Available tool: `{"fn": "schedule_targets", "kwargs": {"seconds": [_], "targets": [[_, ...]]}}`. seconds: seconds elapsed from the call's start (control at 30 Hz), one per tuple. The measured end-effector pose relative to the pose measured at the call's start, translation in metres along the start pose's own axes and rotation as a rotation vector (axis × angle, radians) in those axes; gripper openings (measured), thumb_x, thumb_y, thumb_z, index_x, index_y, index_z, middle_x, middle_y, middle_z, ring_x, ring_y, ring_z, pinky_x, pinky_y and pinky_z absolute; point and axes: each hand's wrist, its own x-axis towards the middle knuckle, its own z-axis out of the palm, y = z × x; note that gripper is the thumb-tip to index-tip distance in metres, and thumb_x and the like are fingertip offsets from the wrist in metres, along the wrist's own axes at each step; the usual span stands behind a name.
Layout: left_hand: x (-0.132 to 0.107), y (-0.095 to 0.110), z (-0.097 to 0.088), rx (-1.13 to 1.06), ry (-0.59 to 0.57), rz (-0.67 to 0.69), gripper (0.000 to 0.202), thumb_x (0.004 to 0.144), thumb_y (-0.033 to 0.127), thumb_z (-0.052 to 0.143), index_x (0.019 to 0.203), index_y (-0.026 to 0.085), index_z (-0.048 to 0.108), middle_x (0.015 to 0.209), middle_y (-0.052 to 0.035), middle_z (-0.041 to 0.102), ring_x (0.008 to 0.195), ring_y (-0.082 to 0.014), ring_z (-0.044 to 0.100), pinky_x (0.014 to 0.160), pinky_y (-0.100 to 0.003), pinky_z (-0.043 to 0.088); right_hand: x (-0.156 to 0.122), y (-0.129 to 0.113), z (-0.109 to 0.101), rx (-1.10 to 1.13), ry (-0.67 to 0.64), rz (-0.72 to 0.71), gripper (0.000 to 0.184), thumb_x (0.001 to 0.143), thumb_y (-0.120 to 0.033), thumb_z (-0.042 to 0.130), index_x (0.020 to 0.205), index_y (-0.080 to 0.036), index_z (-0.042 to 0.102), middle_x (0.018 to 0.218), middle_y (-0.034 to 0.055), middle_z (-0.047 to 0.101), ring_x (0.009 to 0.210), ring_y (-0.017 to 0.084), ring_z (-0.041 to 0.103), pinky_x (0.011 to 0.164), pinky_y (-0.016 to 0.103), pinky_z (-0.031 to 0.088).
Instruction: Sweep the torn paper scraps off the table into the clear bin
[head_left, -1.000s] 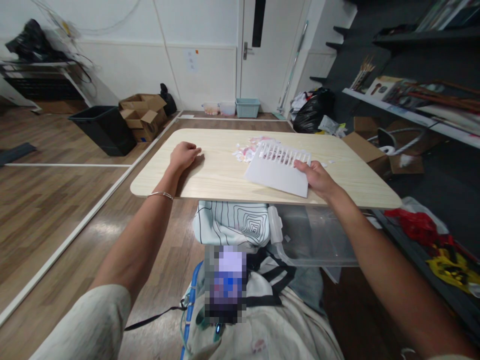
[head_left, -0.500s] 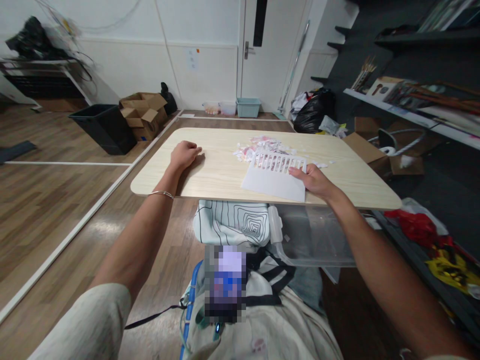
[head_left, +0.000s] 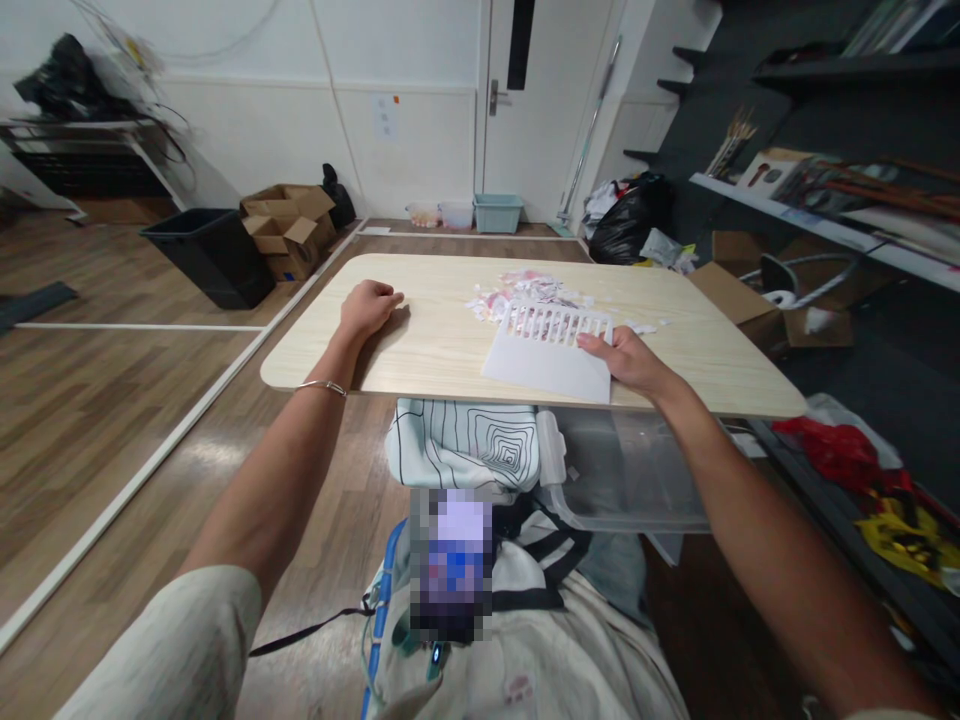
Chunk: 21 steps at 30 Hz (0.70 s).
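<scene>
My right hand (head_left: 628,360) grips the right edge of a white slotted plastic panel (head_left: 547,352) that lies flat on the light wooden table (head_left: 442,345), its near edge reaching the table's front rim. Just beyond the panel's slotted end lies a heap of pink and white paper scraps (head_left: 525,292). My left hand (head_left: 367,308) rests on the table's left part with its fingers curled under, holding nothing that shows.
A clear plastic bin (head_left: 622,470) sits under the table's front right edge. Cardboard boxes (head_left: 289,230) and a black crate (head_left: 206,255) stand on the floor at the left. Black bags (head_left: 630,220) and shelves (head_left: 825,200) fill the right side.
My right hand has drawn the panel toward me and laid it flatter; the scraps that it partly covered now lie in the open beyond it. The left hand has not moved.
</scene>
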Motion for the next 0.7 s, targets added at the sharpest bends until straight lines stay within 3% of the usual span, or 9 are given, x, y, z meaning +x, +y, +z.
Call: {"fn": "schedule_targets", "kwargs": {"seconds": [0.3,0.7], "targets": [[0.0004,-0.0011,0.0011,0.011,-0.006,0.018,0.033,0.100,0.042,0.064,0.070,0.029,0.057,0.072,-0.0043,0.057,0.087,-0.0300,0.060,0.084,-0.043,0.041,-0.0006,-0.0042,0.0018,-0.019,-0.023,-0.009,0.070,0.080,-0.090,0.095,0.076,-0.022,0.078,0.074,0.0044,0.076,0.066,0.017,0.059,0.058,0.029,0.042],[-0.0025,0.0007,0.0000,0.003,-0.013,-0.013,0.026,0.100,0.040,0.064,0.076,0.028,0.063,0.071,-0.0040,0.057,0.087,-0.0312,0.061,0.086,-0.044,0.043,0.0019,-0.0076,0.0035,-0.014,-0.031,-0.032,0.069,0.081,-0.090,0.095,0.080,-0.023,0.079,0.078,0.0045,0.079,0.068,0.018,0.063,0.059,0.029,0.047]]}}
